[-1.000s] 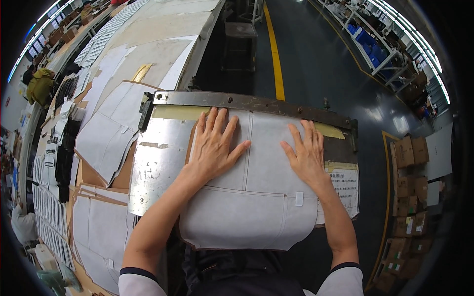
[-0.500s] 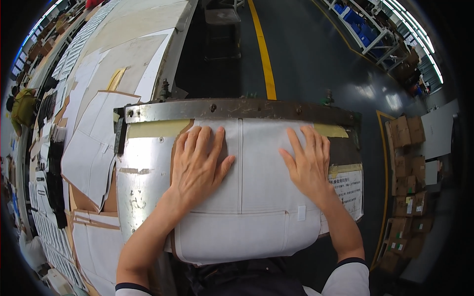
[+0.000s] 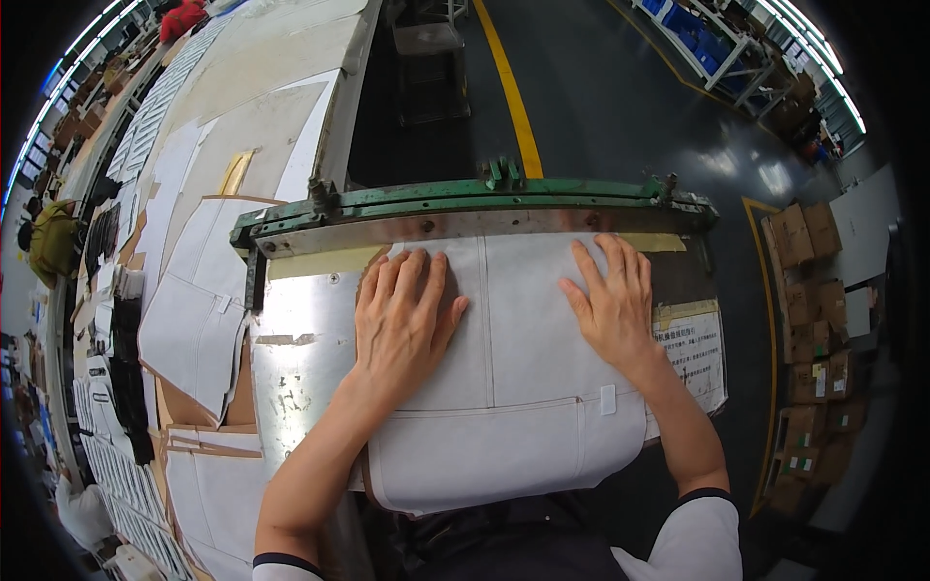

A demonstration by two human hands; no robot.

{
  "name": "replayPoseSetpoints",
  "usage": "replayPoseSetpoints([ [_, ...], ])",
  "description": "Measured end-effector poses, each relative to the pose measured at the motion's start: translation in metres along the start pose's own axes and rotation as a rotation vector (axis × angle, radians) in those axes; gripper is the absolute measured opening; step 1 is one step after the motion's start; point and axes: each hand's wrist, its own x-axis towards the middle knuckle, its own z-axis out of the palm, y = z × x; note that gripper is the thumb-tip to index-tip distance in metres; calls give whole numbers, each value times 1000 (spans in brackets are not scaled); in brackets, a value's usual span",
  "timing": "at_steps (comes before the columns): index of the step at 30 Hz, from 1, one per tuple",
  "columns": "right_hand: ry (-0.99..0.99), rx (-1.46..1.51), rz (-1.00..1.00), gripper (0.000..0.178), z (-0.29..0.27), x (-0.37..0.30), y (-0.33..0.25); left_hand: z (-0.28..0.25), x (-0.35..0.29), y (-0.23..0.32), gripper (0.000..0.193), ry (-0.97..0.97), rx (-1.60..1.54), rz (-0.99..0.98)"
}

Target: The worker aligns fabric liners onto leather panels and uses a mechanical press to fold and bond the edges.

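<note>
A pale grey stitched panel [image 3: 528, 339] with brown edges lies over a metal work plate [image 3: 302, 373], and its near end hangs past the plate's front edge. A small white tag [image 3: 607, 400] sits on its right part. My left hand [image 3: 405, 324] rests palm down on the panel's left side, fingers spread. Toward the right edge my right hand [image 3: 617, 305] lies flat too, thumb apart from the fingers. Both hands point at a green bar with a steel strip [image 3: 475, 205], which spans the panel's far edge. Whether the strip touches the panel I cannot tell.
Left of the plate, similar panels [image 3: 194, 320] lie stacked on a long table [image 3: 281, 58]. A printed sheet [image 3: 696, 358] is fixed at the plate's right. Cardboard boxes [image 3: 809, 329] stand along the right, a stool [image 3: 429, 58] ahead. At far left a person [image 3: 53, 242] is visible.
The bar has tilted, so its green top shows where mostly the steel face showed before. The view has shifted slightly. Both hands stay flat on the panel.
</note>
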Motion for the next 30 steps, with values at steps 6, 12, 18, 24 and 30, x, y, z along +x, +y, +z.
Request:
replayPoseSetpoints([
  [6,-18,29,30,47,-3,-5,-2,-2,-4,-1,47,40,3,17],
  [12,-3,62,18,47,-2,-3,-4,-6,-4,-1,45,51,-9,10],
  [18,53,95,-8,44,3,-3,3,-5,-5,1,40,56,-55,-3],
  [24,73,113,-23,37,0,-2,2,-2,-12,-2,33,84,-41,-31],
  [30,-31,67,-72,36,-28,-27,-6,-13,-26,8,33,3,-24,25],
])
